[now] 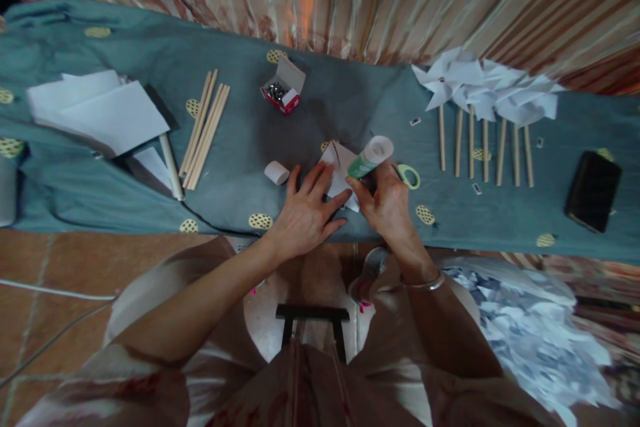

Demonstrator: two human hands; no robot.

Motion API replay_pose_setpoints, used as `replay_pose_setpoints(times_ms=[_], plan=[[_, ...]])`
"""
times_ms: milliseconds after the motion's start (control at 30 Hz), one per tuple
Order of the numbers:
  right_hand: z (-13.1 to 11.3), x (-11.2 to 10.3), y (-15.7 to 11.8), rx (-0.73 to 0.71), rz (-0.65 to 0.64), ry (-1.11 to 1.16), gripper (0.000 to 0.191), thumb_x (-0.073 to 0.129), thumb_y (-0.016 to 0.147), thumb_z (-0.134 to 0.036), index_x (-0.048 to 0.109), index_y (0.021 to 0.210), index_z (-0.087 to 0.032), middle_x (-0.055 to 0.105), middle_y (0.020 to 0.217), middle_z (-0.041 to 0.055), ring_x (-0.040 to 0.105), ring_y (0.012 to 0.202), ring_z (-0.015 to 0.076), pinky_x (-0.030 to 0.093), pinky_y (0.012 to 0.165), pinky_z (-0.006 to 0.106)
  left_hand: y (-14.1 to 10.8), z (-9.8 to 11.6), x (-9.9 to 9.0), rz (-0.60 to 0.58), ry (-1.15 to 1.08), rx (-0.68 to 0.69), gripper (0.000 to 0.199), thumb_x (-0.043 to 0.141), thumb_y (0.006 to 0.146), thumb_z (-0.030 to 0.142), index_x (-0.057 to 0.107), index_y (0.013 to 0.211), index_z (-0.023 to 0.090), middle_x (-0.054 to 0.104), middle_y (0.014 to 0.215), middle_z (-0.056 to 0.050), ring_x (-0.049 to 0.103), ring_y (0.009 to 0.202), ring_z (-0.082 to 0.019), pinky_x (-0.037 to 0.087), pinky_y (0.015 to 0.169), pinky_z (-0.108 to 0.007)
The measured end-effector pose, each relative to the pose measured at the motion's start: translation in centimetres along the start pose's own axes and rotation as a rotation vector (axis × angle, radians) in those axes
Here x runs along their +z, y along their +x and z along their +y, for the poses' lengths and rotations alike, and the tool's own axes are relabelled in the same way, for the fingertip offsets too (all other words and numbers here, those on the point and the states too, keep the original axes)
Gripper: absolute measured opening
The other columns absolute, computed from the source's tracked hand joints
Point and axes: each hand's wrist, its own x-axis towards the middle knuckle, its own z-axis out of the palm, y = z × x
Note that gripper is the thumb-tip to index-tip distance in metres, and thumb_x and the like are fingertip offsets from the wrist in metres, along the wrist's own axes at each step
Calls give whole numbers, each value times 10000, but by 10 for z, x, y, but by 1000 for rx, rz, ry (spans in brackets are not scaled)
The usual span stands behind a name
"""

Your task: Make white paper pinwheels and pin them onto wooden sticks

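Observation:
My right hand is closed around a glue stick with a green label, tilted over a small white piece of paper. The lower end of the glue stick is partly hidden by my fingers. My left hand lies flat with fingers spread, pressing on the left side of the paper. Just left of it, the white cap lies on its side on the cloth. Beside my right hand, partly covered, rest scissors with pale green handles.
Wooden sticks, white paper sheets and an open red box of small metal pieces lie on the green cloth. At right are several paper pinwheels and a black phone. A bag of paper scraps stands below.

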Motion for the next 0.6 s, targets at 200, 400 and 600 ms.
replay_pose_setpoints(times_ms=[200, 400, 600], plan=[[0, 2, 3, -15, 8, 58, 299, 529, 917, -495, 589, 982, -209, 650, 890, 85, 618, 889, 262, 508, 808, 428, 0, 0, 1, 9, -7, 5, 504, 576, 919, 466, 545, 1369, 240, 351, 1560, -187, 284, 1438, -411, 162, 1119, -708], [-3, 2, 7, -32, -1, 34, 274, 526, 919, -460, 598, 986, -204, 659, 893, 96, 619, 873, 262, 510, 819, 435, 0, 0, 0, -4, 14, 1, 525, 612, 898, 466, 543, 1367, 241, 364, 1545, -204, 292, 1437, -410, 165, 1119, -704], [-7, 5, 11, -13, -19, 10, 237, 528, 925, -455, 582, 973, -229, 671, 885, 79, 640, 878, 250, 521, 795, 403, 0, 0, 0, 17, -7, 7, 502, 591, 912, 459, 549, 1361, 238, 376, 1541, -189, 291, 1435, -413, 162, 1119, -710]])
